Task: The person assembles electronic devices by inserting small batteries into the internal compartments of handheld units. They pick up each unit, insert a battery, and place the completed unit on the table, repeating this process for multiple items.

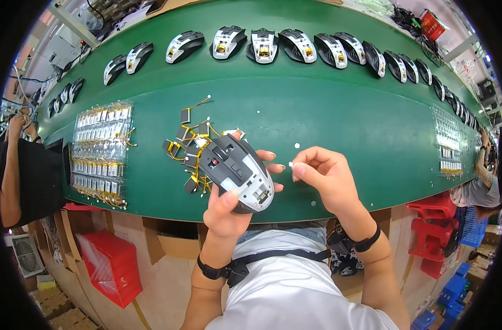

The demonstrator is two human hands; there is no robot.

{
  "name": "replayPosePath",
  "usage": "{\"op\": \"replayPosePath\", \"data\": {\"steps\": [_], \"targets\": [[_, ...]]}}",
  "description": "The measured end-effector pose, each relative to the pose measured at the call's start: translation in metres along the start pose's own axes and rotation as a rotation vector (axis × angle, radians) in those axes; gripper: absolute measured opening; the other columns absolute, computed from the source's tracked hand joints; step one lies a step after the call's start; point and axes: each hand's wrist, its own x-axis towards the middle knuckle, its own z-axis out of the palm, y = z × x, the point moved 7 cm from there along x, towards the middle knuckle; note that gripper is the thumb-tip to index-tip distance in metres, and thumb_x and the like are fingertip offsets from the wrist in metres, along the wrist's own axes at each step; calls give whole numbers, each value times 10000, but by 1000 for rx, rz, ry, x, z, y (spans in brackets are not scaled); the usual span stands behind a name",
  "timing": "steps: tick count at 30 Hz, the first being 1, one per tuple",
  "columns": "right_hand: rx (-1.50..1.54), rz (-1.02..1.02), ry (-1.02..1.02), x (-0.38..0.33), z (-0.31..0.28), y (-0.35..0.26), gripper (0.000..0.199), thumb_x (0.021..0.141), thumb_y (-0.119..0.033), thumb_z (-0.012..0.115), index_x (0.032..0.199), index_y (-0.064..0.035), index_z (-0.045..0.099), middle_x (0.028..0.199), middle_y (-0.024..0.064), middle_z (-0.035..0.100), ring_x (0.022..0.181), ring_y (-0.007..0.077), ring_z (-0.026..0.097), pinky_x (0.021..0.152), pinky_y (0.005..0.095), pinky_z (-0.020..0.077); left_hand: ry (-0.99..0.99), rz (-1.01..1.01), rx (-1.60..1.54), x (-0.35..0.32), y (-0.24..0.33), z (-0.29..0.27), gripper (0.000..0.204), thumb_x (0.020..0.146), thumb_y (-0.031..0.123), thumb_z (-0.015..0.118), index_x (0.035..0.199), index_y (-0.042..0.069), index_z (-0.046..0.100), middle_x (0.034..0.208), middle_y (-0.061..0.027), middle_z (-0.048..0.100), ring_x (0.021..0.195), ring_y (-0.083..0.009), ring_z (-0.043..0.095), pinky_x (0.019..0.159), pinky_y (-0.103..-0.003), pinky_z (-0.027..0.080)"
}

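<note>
My left hand (226, 213) is wrapped round a partly built computer mouse (244, 169), black at the front with a scroll wheel and grey-white at the rear, where an opening shows. Above the table's near edge the mouse is tilted, its wheel end pointing away from me. To its right, my right hand (331, 179) pinches a tiny white piece (291, 164) between thumb and forefinger, apart from the mouse. What kind of piece it is cannot be made out. Just beyond the mouse lies a loose heap of small batteries (191, 158) with yellow leads and white plugs.
A clear tray (101, 135) of wired batteries lies at left, another tray (448, 137) at right. Similar mice (263, 47) line the green table's (317, 104) far side. Small white dots (296, 146) lie nearby. People work at both ends; red stools (435, 220) stand below right.
</note>
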Motion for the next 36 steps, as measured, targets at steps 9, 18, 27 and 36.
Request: {"op": "replayPosePath", "data": {"steps": [9, 18, 27, 36], "targets": [[-902, -697, -84, -35, 49, -59, 170, 745, -2, 720, 872, -61, 624, 804, 55, 569, 688, 198, 557, 746, 353, 434, 47, -48, -104, 5, -10, 1, 708, 973, 584, 360, 1389, 11, 382, 1136, -238, 602, 917, -347, 664, 766, -413, 574], [-1299, -922, -222, -38, 65, -54, 190, 693, -64, 646, 878, -29, 620, 790, 50, 519, 702, 182, 559, 770, 361, 447, 126, -152, -86, 2, -17, -2, 581, 1018, 502, 310, 1305, 28, 483, 1142, -226, 622, 977, -307, 658, 834, -405, 550], [-1262, -967, -300, -33, 61, -46, 192, 689, -65, 667, 877, -45, 634, 797, 43, 508, 693, 190, 548, 764, 358, 442, 202, -190, -99, 1, -26, -10, 537, 1014, 503, 351, 1239, 48, 527, 1112, -204, 641, 924, -293, 672, 801, -404, 553], [-1166, -939, -236, -36, 61, -51, 218, 656, -20, 721, 861, -39, 649, 777, 47, 532, 671, 196, 549, 714, 355, 446, 220, -143, -110, 1, -19, -7, 587, 1007, 508, 334, 1273, 17, 516, 1094, -222, 643, 935, -309, 671, 789, -396, 560]]}}
